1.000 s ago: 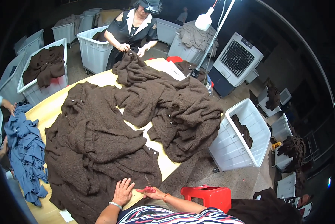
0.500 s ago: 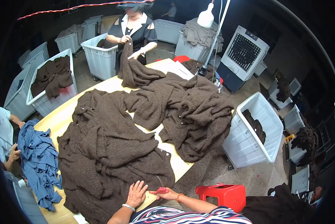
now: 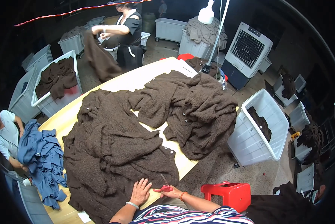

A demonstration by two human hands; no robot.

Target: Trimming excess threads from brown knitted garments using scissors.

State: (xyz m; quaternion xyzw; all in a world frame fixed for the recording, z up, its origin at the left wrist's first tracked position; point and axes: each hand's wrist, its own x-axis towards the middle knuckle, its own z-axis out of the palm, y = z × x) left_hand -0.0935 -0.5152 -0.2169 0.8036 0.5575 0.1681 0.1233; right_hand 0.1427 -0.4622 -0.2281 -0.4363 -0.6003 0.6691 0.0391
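Note:
Along the near edge of the yellow table (image 3: 183, 161), my left hand (image 3: 140, 192) lies flat with its fingers apart on a dark brown knitted garment (image 3: 117, 168). Close beside it, my right hand (image 3: 173, 192) is closed around red-handled scissors (image 3: 163, 189), their thin blades pointing away from me. The brown knit is bunched in thick folds, and pale buttons show on it here and there. A second heap of brown knitwear (image 3: 201, 112) covers the table's right side.
A person (image 3: 128, 35) across the table holds up a brown garment (image 3: 100, 59). At the left another person (image 3: 7, 130) handles blue garments (image 3: 42, 160). A white wheeled bin (image 3: 249, 145) and a red stool (image 3: 231, 196) stand to the right. A lamp (image 3: 206, 15) hangs above.
The person across the table has turned leftward and lifted the brown garment off the table, swinging it past the far edge. My hands keep their places on the knit; the view shifts slightly.

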